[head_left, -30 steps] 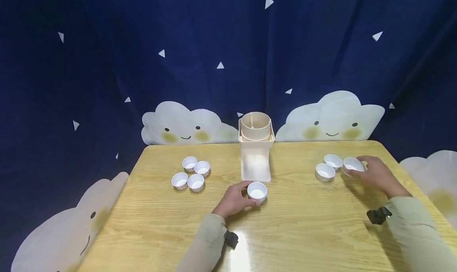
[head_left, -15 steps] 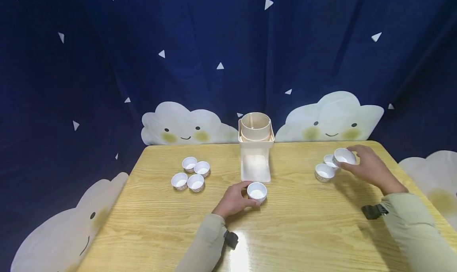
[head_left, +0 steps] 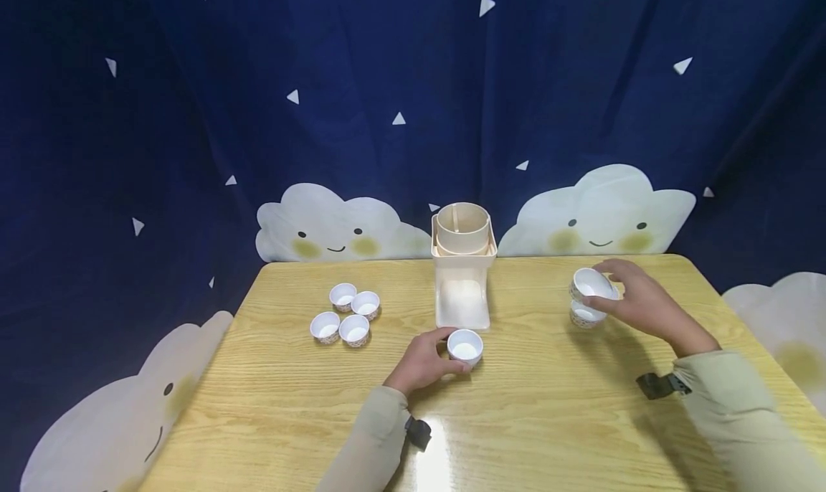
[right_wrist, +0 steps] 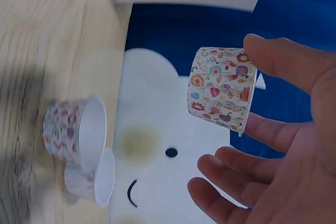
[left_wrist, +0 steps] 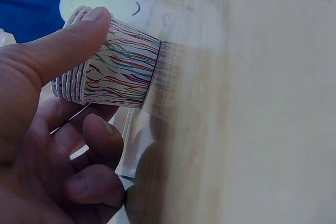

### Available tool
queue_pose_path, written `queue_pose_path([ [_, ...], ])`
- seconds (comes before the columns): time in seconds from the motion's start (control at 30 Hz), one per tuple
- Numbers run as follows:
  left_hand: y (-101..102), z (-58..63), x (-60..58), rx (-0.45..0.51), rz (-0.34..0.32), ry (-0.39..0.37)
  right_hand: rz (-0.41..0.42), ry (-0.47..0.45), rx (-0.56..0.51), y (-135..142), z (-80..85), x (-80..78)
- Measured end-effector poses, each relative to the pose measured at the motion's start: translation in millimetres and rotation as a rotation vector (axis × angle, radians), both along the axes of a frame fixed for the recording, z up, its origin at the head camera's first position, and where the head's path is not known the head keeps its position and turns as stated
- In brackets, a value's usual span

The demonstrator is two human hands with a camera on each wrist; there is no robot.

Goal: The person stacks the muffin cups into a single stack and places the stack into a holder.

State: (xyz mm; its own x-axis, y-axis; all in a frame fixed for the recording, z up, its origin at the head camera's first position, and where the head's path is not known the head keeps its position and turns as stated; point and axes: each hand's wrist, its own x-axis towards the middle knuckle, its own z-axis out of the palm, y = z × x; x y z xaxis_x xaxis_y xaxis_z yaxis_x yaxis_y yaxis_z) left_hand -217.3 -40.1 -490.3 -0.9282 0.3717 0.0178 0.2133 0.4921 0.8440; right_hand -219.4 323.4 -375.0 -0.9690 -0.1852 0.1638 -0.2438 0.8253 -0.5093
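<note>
My left hand (head_left: pixel 421 363) grips a stack of nested paper baking cups (left_wrist: pixel 123 66) near the middle of the table. Wavy coloured stripes cover its side, and several rims show in the left wrist view. The stack stands upright on the wood, just in front of a cream plastic holder (head_left: pixel 461 291). My right hand (head_left: pixel 645 307) pinches a flower-patterned paper baking cup (right_wrist: pixel 220 87) by its rim between thumb and finger. That cup is raised over two other floral cups, the nearer cup (head_left: pixel 586 315) and one mostly hidden behind the hand in the head view.
On the left of the wooden table (head_left: pixel 271 406) several white-lined paper cups (head_left: pixel 355 330) stand close together. A round cream tube (head_left: pixel 462 228) sits in the top of the holder. Behind the far edge hangs a dark blue curtain (head_left: pixel 361 148) with cloud shapes.
My right hand has lifted the floral baking cup off the table and carried it left, over the other two. The left hand and its stack have stayed in place.
</note>
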Motion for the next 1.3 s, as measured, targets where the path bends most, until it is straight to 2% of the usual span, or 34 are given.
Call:
queue_pose_path([
  [0.37, -0.3, -1.0, 1.0, -0.015, 0.002, -0.004, 0.079, -0.003, -0.018, -35.9, -1.7, 10.8],
  [0.77, -1.8, -5.6, 2.8, -0.014, -0.004, -0.006, 0.160, 0.027, -0.018, -65.4, -11.6, 13.7],
  [1.07, -3.0, -6.2, 4.1, 0.007, 0.001, -0.007, 0.182, 0.037, 0.026, -74.0, -7.6, 17.6],
  [1.3, -0.2, -1.9, -0.3, -0.004, 0.000, 0.008, 0.213, 0.047, 0.031, -81.3, 1.4, 18.1],
])
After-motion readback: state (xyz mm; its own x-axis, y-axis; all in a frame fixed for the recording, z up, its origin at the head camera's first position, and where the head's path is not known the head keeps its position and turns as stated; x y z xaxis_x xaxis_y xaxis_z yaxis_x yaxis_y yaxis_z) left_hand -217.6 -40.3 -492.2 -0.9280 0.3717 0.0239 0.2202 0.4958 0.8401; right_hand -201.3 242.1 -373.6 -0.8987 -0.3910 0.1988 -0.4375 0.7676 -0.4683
